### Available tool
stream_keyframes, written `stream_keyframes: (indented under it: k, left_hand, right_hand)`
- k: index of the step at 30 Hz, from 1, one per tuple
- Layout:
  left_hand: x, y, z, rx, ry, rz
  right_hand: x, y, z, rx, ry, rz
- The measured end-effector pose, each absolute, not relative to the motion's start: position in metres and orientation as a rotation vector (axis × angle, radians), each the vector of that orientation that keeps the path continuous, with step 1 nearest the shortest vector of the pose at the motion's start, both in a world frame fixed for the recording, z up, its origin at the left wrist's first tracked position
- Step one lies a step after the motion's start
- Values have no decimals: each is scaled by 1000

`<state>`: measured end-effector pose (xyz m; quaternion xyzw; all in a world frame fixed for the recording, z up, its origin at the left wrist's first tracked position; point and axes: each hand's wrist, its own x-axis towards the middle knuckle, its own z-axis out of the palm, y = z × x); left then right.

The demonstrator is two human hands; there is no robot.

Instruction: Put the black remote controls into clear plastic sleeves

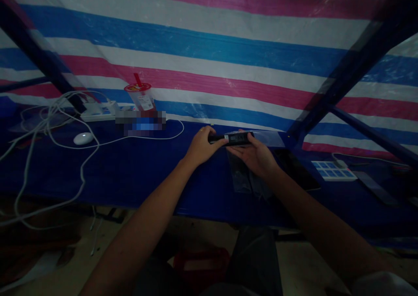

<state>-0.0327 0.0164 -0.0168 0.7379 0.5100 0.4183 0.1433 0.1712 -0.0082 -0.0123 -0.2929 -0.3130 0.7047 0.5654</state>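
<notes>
A slim black device (235,138) with a pale label lies level between both hands, above the blue-covered table (137,169). My left hand (201,146) grips its left end with the fingers curled over it. My right hand (255,157) cradles its right part from below. A clear plastic bag (243,176) hangs under my right hand and rests on the table. The scene is dim, so finer detail of the device is hard to tell.
A white mouse (82,138), tangled white cables (48,126) and a power strip (98,112) lie at the left. A red-lidded drink cup (140,96) stands at the back. A dark flat object (298,169), a white keypad (333,171) and dark frame bars (346,74) are at the right.
</notes>
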Motion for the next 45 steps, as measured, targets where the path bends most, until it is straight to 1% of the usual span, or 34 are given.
stream_keyframes:
  k: [3,5,7,14,24,36,39,42,45]
  left_hand:
    - [-38,22,-18,1793,1475,1051]
    - [-41,23,-17,1586,1399,889]
    - [-44,22,-15,1421,1313,837]
    - [-44,22,-13,1151,1098,983]
    - [-41,23,-12,1032,1029,1017]
    - [-40,22,-13,1142,1009,1046]
    - [-39,21,-17,1390,1092,1117]
    - [-39,22,-20,1797,1206,1235]
    - [-41,24,-21,2153,1223,1263]
  right_hand:
    - [170,-8,-13,-699,-746,1630]
    - [169,-9,-14,-714,-767,1619]
    - [169,-9,-14,-730,-790,1617]
    - [171,-10,-10,-748,-849,1607]
    - [167,-15,-8,-802,-905,1492]
    - [169,-14,-9,-797,-907,1430]
    - [170,-11,-10,-812,-862,1426]
    - [172,-9,-9,-833,-818,1411]
    - [174,-7,-8,-825,-798,1393]
